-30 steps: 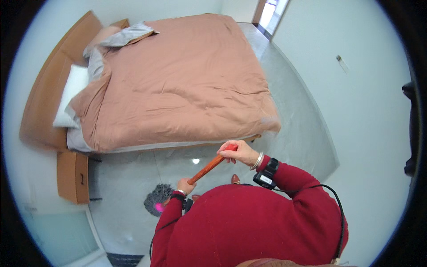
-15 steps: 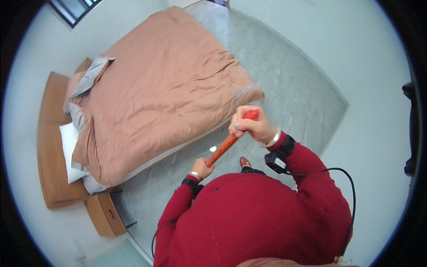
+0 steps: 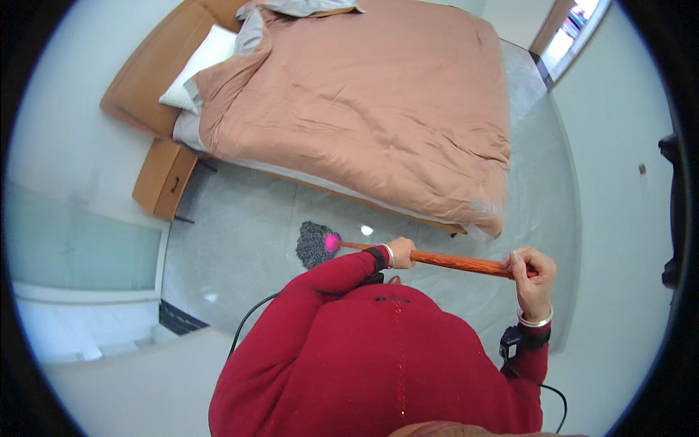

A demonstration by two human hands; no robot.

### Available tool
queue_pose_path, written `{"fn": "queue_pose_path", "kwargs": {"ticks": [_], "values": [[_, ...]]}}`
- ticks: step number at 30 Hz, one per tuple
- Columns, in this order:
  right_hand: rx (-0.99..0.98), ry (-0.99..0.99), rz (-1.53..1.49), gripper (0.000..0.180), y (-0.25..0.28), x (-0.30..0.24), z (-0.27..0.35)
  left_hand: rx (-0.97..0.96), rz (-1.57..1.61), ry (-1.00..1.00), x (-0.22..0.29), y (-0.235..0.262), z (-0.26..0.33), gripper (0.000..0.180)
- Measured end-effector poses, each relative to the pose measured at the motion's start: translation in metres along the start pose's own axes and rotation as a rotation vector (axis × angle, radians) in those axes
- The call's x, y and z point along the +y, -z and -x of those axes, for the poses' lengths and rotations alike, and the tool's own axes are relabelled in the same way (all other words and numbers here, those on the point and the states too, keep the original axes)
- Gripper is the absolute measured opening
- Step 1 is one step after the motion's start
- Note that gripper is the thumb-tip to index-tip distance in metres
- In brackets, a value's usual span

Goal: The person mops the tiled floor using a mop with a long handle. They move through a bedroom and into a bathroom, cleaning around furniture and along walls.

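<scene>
A mop with an orange-brown wood-grain handle lies across in front of my body. Its grey string head rests on the floor to my left, joined to the pole by a bright pink fitting. Partway down the handle, my left hand is closed around it. My right hand grips the red upper end, with the thumb pressed along it. The sleeve of my left arm passes close to the lower part of the pole.
A bed with a pinkish-brown quilt stands ahead, its near side edge close to the mop. At left are a wooden bedside cabinet and a frosted glass panel. Grey tiled floor runs between. A doorway shows far right.
The view has turned, so the bed appears farther up and right. The handle has swung from a steep slant to nearly level, with my right hand moved right; the mop head now shows.
</scene>
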State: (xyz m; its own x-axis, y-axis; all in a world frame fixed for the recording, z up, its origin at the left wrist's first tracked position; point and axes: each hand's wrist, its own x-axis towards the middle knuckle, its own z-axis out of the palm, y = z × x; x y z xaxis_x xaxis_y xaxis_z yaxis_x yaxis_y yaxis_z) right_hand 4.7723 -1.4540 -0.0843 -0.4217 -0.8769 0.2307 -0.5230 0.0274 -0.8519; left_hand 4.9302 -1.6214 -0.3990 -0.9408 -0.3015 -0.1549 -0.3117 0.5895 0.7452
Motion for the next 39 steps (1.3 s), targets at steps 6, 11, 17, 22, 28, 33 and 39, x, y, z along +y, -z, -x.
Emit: {"fn": "queue_pose_path", "kwargs": {"ticks": [6, 11, 17, 22, 28, 33, 39], "values": [[-0.124, -0.164, 0.348, 0.028, -0.004, -0.007, -0.016, 0.077, 0.089, 0.124, 0.001, 0.007, 0.012, 0.014], [-0.041, -0.187, 0.236, 0.038, -0.035, -0.009, -0.006, 0.067, 0.042, 0.147, -0.022, 0.034, 0.040, 0.013], [-0.023, 0.001, 0.350, 0.036, -0.160, 0.023, 0.035, 0.047, -0.081, 0.229, -0.135, 0.066, 0.123, 0.015], [-0.117, 0.210, 0.294, 0.025, -0.309, 0.004, 0.010, 0.111, -0.176, 0.444, -0.238, 0.120, 0.206, 0.018], [-0.353, 0.348, 0.311, 0.014, -0.408, -0.056, -0.097, 0.338, -0.288, 0.511, -0.306, 0.195, 0.243, 0.013], [-0.825, 0.177, 0.757, 0.023, -0.415, -0.071, -0.124, 0.303, -0.250, 0.482, -0.317, 0.199, 0.249, 0.019], [-1.041, 0.084, 0.887, 0.027, -0.435, -0.023, -0.151, 0.157, -0.267, 0.471, -0.362, 0.182, 0.223, 0.020]]}}
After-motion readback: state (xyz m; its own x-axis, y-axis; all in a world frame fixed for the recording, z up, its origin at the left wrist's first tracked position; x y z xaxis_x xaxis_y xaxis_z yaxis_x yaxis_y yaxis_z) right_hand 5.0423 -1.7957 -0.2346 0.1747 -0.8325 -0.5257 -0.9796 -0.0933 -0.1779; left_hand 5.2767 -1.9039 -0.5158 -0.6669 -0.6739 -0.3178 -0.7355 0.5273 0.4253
